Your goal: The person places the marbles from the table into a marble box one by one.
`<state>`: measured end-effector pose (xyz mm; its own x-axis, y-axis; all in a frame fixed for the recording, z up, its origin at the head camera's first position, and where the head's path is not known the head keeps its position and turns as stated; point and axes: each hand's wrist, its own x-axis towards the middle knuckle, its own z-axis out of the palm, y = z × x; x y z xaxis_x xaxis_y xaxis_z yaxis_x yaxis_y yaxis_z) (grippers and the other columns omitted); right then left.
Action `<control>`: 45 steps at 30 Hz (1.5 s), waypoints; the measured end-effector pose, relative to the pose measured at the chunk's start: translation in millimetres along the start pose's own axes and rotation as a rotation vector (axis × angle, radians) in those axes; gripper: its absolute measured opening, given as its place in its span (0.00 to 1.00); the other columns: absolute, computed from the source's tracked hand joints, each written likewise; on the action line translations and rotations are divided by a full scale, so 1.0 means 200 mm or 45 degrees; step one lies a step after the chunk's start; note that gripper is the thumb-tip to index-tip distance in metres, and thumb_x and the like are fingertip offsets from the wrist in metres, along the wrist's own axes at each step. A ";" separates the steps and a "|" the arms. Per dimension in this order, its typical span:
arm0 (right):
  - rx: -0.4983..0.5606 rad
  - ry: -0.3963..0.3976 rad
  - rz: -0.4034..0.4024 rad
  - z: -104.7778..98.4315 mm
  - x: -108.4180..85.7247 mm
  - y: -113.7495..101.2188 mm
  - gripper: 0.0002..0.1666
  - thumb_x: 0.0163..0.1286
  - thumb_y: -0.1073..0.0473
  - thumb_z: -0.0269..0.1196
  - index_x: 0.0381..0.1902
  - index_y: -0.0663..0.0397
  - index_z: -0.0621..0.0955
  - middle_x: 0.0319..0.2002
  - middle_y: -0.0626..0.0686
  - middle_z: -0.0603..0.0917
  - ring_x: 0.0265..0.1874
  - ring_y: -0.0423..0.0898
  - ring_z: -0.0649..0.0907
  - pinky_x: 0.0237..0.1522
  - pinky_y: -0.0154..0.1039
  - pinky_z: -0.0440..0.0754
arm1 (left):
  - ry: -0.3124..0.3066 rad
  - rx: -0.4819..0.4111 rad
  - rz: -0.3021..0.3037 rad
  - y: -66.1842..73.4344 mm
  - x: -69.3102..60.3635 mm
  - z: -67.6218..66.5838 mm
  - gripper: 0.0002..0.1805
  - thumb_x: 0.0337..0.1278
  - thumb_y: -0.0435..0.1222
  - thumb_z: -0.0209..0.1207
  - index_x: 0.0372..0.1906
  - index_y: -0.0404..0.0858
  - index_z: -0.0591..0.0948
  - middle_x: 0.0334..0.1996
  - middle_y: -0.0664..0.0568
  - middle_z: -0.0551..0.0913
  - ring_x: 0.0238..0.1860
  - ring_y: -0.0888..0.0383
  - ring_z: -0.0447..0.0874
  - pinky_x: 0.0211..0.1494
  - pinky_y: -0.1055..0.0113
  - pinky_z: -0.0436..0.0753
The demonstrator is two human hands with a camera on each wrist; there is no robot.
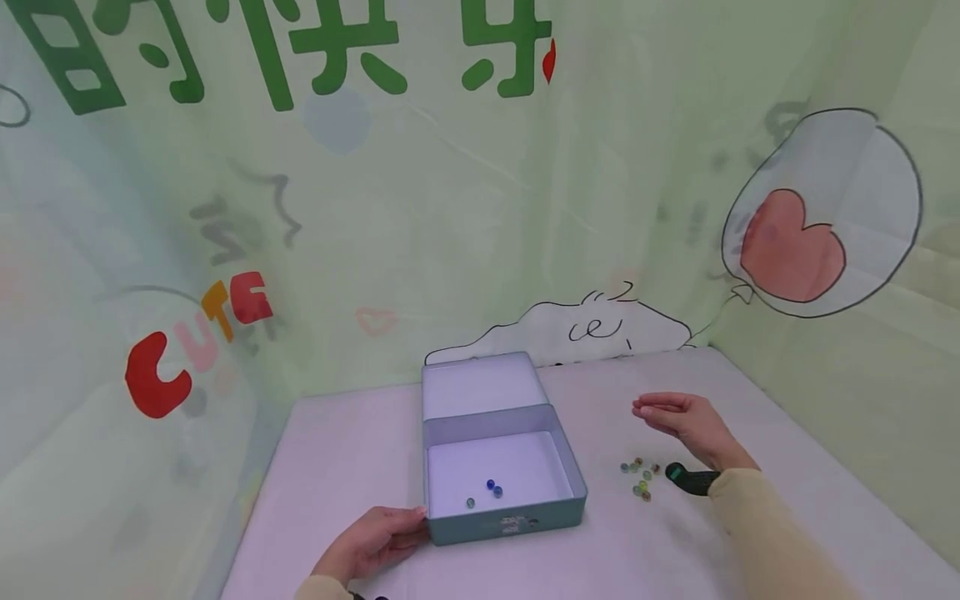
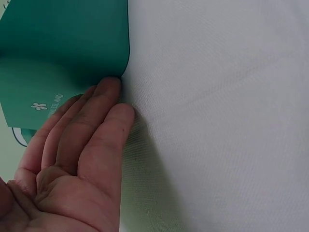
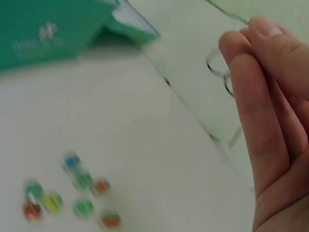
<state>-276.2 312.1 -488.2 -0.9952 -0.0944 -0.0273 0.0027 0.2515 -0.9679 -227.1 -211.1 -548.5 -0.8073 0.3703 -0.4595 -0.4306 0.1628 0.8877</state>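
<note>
The teal box point(image 1: 506, 527), its lid hinged back, is touched at its near left corner by the left hand point(image 1: 375, 540). Three marbles point(image 1: 491, 484), two blue and one apparently greenish, are contained to that hand's right. Eight mixed-colour loose marbles point(image 1: 647, 476) are scattered near the raised right hand point(image 1: 696, 427).

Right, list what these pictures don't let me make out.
Right wrist: whether the right hand pinches anything; the hand itself hides that.
Right wrist: patterns inside the loose marbles, blurred.
Left wrist: lettering on the box, partly covered by the left hand.
Head: print on the box's front, too small.
</note>
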 end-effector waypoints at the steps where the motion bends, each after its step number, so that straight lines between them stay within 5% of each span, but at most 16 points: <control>1: 0.000 0.024 0.001 -0.05 -0.01 0.02 0.34 0.75 0.51 0.65 0.67 0.72 0.73 0.49 0.38 0.89 0.48 0.31 0.88 0.52 0.26 0.86 | -0.001 0.004 -0.002 0.00 0.00 0.00 0.28 0.72 0.43 0.61 0.62 0.22 0.77 0.60 0.31 0.82 0.63 0.40 0.82 0.68 0.47 0.81; 6: -0.076 0.102 0.037 -0.14 -0.03 0.16 0.33 0.74 0.50 0.65 0.66 0.70 0.75 0.49 0.43 0.90 0.46 0.30 0.87 0.53 0.29 0.87 | 0.000 0.024 -0.012 0.00 0.00 -0.02 0.29 0.72 0.44 0.61 0.63 0.22 0.76 0.60 0.31 0.82 0.64 0.40 0.82 0.69 0.46 0.80; 11: -0.184 0.123 0.164 -0.09 -0.05 0.31 0.31 0.71 0.49 0.68 0.61 0.67 0.80 0.52 0.56 0.90 0.49 0.42 0.89 0.51 0.32 0.88 | 0.002 0.000 -0.035 0.00 0.00 -0.02 0.29 0.72 0.44 0.61 0.63 0.22 0.76 0.60 0.31 0.82 0.63 0.41 0.83 0.68 0.47 0.81; 18: -0.375 0.179 0.296 -0.04 -0.09 0.42 0.23 0.69 0.49 0.70 0.55 0.58 0.86 0.50 0.54 0.91 0.46 0.40 0.85 0.53 0.42 0.84 | -0.007 -0.017 -0.036 0.01 -0.01 0.00 0.30 0.72 0.45 0.61 0.63 0.22 0.76 0.60 0.31 0.81 0.64 0.40 0.82 0.68 0.48 0.81; 23: -0.474 0.193 0.244 -0.03 -0.09 0.47 0.17 0.68 0.56 0.71 0.52 0.58 0.87 0.49 0.56 0.90 0.49 0.48 0.86 0.57 0.55 0.84 | 0.002 -0.034 -0.045 0.01 -0.01 0.01 0.29 0.71 0.45 0.62 0.62 0.23 0.78 0.59 0.32 0.82 0.63 0.42 0.83 0.67 0.50 0.82; 34: -0.816 0.193 0.088 0.02 -0.13 0.41 0.09 0.65 0.65 0.70 0.44 0.56 0.88 0.44 0.55 0.91 0.49 0.58 0.86 0.54 0.60 0.84 | -0.015 -0.051 -0.032 0.01 -0.01 0.00 0.30 0.71 0.44 0.62 0.63 0.22 0.76 0.60 0.32 0.82 0.63 0.43 0.83 0.67 0.51 0.83; 37: -0.792 0.218 0.120 0.03 -0.16 0.39 0.10 0.66 0.64 0.70 0.45 0.57 0.88 0.45 0.57 0.90 0.50 0.60 0.85 0.54 0.60 0.83 | -0.005 -0.039 -0.041 0.02 -0.02 0.00 0.31 0.72 0.44 0.61 0.64 0.21 0.75 0.61 0.31 0.81 0.64 0.41 0.82 0.68 0.50 0.82; 41: -0.599 0.298 0.228 0.03 -0.19 0.39 0.16 0.68 0.60 0.70 0.51 0.61 0.86 0.48 0.58 0.90 0.53 0.58 0.85 0.55 0.57 0.83 | 0.020 -0.026 -0.067 0.03 -0.02 0.01 0.31 0.72 0.45 0.61 0.64 0.22 0.75 0.61 0.30 0.80 0.65 0.39 0.81 0.69 0.47 0.80; 45: -0.079 0.347 0.326 -0.01 -0.23 0.41 0.26 0.70 0.55 0.70 0.61 0.63 0.81 0.45 0.48 0.92 0.47 0.40 0.88 0.53 0.40 0.88 | 0.030 -0.029 -0.082 0.03 -0.02 0.01 0.31 0.72 0.46 0.61 0.63 0.22 0.76 0.61 0.30 0.80 0.65 0.38 0.80 0.70 0.45 0.79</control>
<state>-230.8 338.2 -566.1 -0.9526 0.2369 -0.1908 0.2572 0.2921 -0.9212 -226.8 -209.5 -541.1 -0.7868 0.3380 -0.5165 -0.4907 0.1651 0.8556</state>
